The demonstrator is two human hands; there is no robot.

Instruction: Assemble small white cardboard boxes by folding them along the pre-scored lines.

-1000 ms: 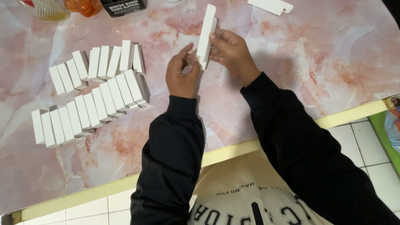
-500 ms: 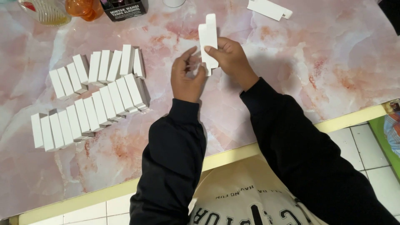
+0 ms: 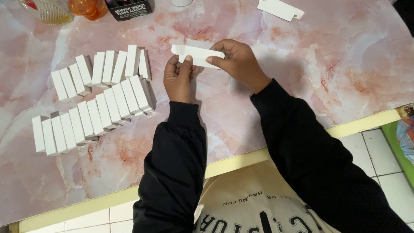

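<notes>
Change: a second ago the slim white carton (image 3: 197,55) stood on end between the hands; now it lies level, long side across, lifted just above the bench (image 3: 327,64).
Meaning: judging by the turn, one end looks dealt with and the other end or a flap is being brought round to the fingers.
Right hand (image 3: 238,60): fingers curled, pinching the right end of the carton from above, thumb underneath as far as I can tell.
Left hand (image 3: 177,77): loosely closed, thumb raised against the carton's lower edge near its left end, touching and steadying it.
Carton's place: held between both hands, clear of the surface.
Left of the carton: two rows of finished white boxes (image 3: 92,101) leaning on one another like tipped dominoes, well apart from the hands.
Beyond the carton, to the right: a flat unfolded blank (image 3: 279,8) at the far edge.
Beyond the carton, to the left: a dark box (image 3: 127,8), an orange bottle (image 3: 88,7) and a clear jar (image 3: 47,11).
</notes>
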